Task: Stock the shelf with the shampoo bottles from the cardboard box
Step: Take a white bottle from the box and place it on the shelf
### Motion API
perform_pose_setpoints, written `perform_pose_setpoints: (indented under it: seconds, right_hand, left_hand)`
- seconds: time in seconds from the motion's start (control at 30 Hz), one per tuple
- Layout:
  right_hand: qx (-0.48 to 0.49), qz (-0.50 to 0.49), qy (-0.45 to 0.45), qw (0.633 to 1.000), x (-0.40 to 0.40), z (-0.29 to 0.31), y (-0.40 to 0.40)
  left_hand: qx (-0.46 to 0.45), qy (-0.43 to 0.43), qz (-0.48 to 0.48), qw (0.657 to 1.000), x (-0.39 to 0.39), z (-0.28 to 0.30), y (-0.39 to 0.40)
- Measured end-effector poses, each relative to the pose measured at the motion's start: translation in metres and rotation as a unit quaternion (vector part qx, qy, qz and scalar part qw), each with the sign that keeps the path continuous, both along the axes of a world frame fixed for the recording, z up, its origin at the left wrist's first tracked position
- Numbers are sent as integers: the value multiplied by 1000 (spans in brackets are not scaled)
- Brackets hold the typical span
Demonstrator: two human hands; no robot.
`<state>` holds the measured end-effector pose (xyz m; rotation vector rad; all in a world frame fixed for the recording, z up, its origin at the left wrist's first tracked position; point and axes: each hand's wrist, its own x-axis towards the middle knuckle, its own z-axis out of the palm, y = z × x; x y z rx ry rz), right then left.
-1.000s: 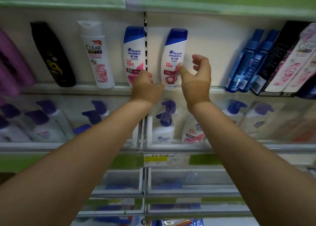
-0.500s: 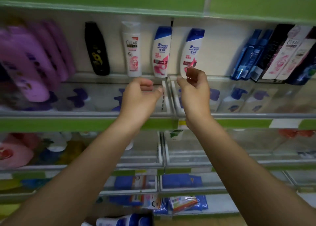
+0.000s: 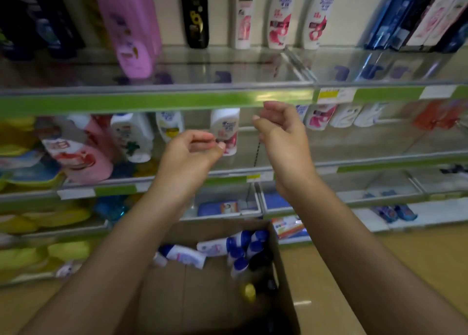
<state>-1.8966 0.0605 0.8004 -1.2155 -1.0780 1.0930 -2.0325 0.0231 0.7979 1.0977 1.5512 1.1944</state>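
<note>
1. The left hand (image 3: 188, 155) hangs in the air in front of the middle shelf, fingers loosely curled toward the thumb; its grip is released and it carries nothing.
2. The right hand (image 3: 281, 134) is raised just below the green shelf edge (image 3: 152, 104), fingers also loosely bent, grip released and nothing in it.
3. The two hands are near each other but apart, both above the cardboard box (image 3: 202, 296).
4. The box stands open on the floor (image 3: 379, 258) below the forearms. Shampoo bottles (image 3: 228, 248) with blue caps lie and lean at its far end, along with a dark bottle and a yellow cap.
5. On the top shelf, two white shampoo bottles with blue caps (image 3: 298, 18) stand upright side by side against the back wall, just right of a white bottle (image 3: 244, 15) and a black bottle (image 3: 196, 15).
6. A pink bottle (image 3: 131, 28) stands further left on the same shelf, blurred.
</note>
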Motion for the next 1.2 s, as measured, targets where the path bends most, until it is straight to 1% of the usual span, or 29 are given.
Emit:
perform_pose_setpoints:
  seconds: [0.1, 0.3, 0.43, 0.67, 0.83, 0.97, 1.1, 1.2]
  right_hand:
    - [-41, 25, 0, 999, -29, -22, -31]
    - [-137, 82, -38, 986, -76, -82, -70]
    - [-189, 117, -62, 973, -98, -124, -81]
    - [-265, 170, -129, 940, -127, -201, -82]
    - [-301, 209, -181, 913, -147, -267, -73]
    - [-324, 230, -244, 885, -156, -329, -70]
    - [-310, 251, -307, 864, -171, -372, -66]
    - [-287, 278, -335, 853, -189, -386, -57]
  left_hand:
    - [-44, 17, 18, 999, -36, -28, -33]
    - [-122, 19, 86, 989, -97, -102, -92]
    - [-173, -15, 155, 973, -119, -148, -122]
    - [-279, -45, 218, 934, -129, -220, -157]
    - [-316, -50, 246, 915, -135, -259, -173]
    - [-333, -65, 267, 902, -142, -286, -178]
    - [-344, -80, 281, 892, -148, -304, -175]
    - [-353, -88, 281, 888, -153, -316, -171]
